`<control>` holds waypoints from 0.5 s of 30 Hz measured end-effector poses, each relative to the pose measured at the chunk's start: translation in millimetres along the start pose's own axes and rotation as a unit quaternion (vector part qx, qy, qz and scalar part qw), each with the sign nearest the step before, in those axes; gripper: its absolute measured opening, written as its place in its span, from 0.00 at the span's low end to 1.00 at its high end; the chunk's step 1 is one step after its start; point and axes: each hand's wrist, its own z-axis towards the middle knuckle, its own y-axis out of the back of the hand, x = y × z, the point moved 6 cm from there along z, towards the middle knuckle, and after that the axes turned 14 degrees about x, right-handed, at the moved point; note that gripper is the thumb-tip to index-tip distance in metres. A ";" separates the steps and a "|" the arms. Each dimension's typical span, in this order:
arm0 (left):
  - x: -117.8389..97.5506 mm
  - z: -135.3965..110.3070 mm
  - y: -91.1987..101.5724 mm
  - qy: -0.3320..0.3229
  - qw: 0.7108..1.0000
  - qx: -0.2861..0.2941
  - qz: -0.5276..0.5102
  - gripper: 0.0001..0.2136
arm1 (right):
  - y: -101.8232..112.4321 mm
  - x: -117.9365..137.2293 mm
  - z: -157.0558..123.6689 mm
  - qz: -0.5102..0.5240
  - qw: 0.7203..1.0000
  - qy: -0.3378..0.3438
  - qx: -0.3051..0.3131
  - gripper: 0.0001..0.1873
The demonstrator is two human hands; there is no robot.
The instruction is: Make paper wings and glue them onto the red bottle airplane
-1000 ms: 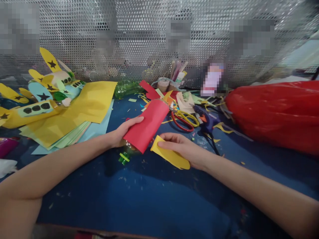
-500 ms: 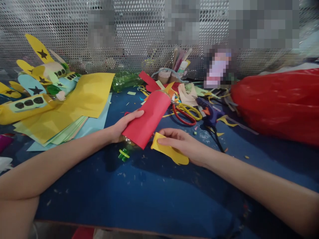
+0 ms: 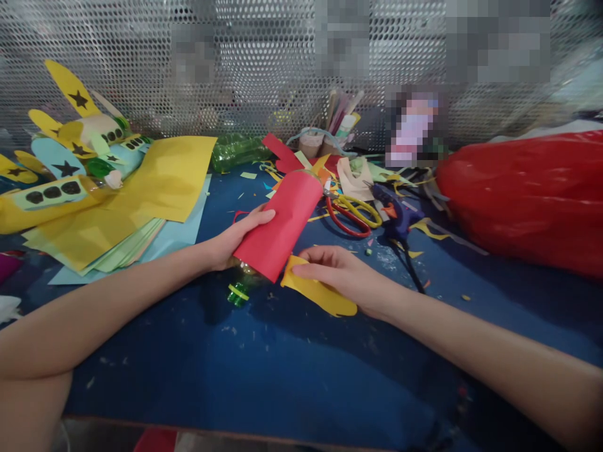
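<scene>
A clear plastic bottle wrapped in red paper (image 3: 286, 223) lies tilted in my left hand (image 3: 242, 235), its green-capped neck (image 3: 238, 294) pointing toward me. The thumb of that hand rests on top of the paper, and the other fingers are hidden beneath. My right hand (image 3: 336, 273) pinches a yellow paper cutout (image 3: 320, 294) with a rounded end. One end of the cutout is close to the lower edge of the red wrap; whether they touch I cannot tell. Beyond the bottle lie red-and-yellow-handled scissors (image 3: 351, 213) and a dark blue glue gun (image 3: 400, 216).
Finished paper-covered bottle planes (image 3: 51, 194) stand at the left beside stacked coloured sheets (image 3: 160, 182). A green bottle (image 3: 240, 150), paper scraps (image 3: 355, 176) and a cup of sticks (image 3: 311, 143) line the back against perforated metal (image 3: 264, 69). A red plastic bag (image 3: 527, 194) fills the right.
The yellow cutout in my right hand has shifted slightly left, closer to the red-wrapped bottle. The bottle's capped neck has moved a little to the right.
</scene>
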 end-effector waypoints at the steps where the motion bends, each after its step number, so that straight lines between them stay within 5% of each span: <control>1: 0.0 -0.1 0.4 -0.001 1.000 -0.007 -0.002 0.25 | 0.1 -0.4 0.2 -0.003 1.000 -0.001 0.000 0.14; 15: -2.3 -2.2 -3.2 -0.009 0.999 -0.033 -0.001 0.29 | -2.6 2.2 0.9 -0.032 0.998 0.044 0.020 0.16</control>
